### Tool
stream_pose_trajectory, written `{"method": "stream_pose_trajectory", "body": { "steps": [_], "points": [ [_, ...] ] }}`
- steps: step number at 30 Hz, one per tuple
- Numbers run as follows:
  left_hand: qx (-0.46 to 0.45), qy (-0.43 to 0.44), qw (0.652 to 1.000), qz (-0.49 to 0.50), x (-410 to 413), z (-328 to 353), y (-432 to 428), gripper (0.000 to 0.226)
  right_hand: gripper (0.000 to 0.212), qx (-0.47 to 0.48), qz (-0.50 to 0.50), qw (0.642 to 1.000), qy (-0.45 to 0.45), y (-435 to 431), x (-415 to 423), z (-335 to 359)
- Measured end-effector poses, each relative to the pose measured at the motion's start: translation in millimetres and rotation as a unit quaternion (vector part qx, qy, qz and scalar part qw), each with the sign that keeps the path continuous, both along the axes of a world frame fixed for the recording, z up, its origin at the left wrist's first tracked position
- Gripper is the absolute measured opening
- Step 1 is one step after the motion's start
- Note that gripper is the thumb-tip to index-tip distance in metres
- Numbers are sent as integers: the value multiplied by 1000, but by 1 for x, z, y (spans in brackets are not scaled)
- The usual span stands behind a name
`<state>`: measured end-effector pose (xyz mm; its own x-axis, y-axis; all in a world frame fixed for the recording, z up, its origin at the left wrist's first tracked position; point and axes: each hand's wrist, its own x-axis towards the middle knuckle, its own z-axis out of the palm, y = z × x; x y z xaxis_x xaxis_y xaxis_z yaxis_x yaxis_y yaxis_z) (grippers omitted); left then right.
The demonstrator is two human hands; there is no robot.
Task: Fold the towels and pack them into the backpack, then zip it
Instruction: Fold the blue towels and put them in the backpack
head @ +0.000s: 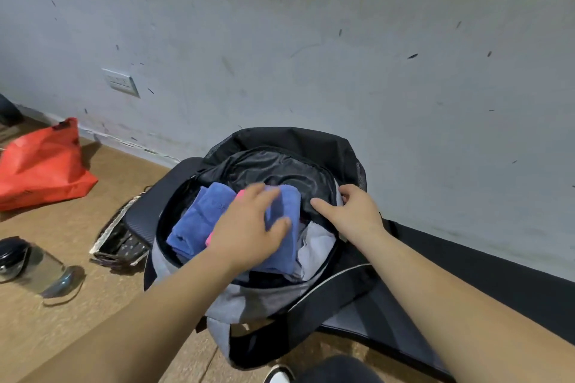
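Note:
A grey and black backpack (249,301) lies unzipped on a black mat, its main compartment gaping toward me. Folded blue towels (199,218) sit inside it, with a pink towel (211,238) showing between them and a pale grey cloth (317,246) to their right. My left hand (249,233) rests on the towels, its fingers and thumb curled around the right-hand blue towel (284,236). My right hand (351,211) grips the right rim of the opening, fingers over the black lining.
A black mat (485,270) runs along the grey wall under the backpack. A red bag (43,165) lies at far left on the wooden floor. A glass jar (34,267) lies on its side, and a patterned box (121,239) sits beside the mat.

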<state>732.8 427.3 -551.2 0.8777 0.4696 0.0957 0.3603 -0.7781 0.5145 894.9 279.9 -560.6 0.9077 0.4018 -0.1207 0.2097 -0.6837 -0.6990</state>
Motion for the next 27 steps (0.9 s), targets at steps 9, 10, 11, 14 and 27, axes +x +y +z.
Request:
{"method": "stream_pose_trajectory", "body": {
  "steps": [9,10,11,14,27],
  "points": [
    [-15,196,980,-15,0,-8,-11,80,17,-73,48,996,-34,2,6,3],
    [-25,199,980,-10,0,-8,-14,81,22,-43,34,998,-24,0,6,4],
    [-34,195,980,-5,-1,-7,-16,82,23,-2,14,1000,-5,-1,4,8],
    [-45,178,983,6,-4,-7,-18,82,19,128,-63,988,66,-5,-1,27],
    [-40,178,983,-34,-20,-3,-47,68,47,125,60,990,25,-42,-14,57]
  ]
}}
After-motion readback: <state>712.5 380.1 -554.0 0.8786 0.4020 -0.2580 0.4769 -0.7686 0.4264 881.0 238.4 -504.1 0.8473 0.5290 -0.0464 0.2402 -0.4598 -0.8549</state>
